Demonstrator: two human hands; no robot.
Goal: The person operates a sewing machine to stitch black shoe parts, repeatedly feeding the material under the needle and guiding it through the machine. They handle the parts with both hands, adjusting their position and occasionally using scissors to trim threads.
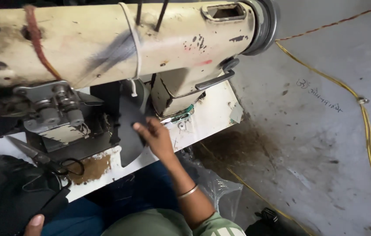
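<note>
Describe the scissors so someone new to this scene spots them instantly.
Start at the big cream sewing machine across the top, then drop to the white table under its left end. The scissors lie there beside a dark fabric pile, near the left hand. Nothing else nearby has grey blades ending in black loop handles.

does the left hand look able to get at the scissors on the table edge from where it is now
Probably yes. The left hand sits low at the dark fabric pile, and the scissors lie just above it on the white table, uncovered. The right hand is away on the black piece.
</note>
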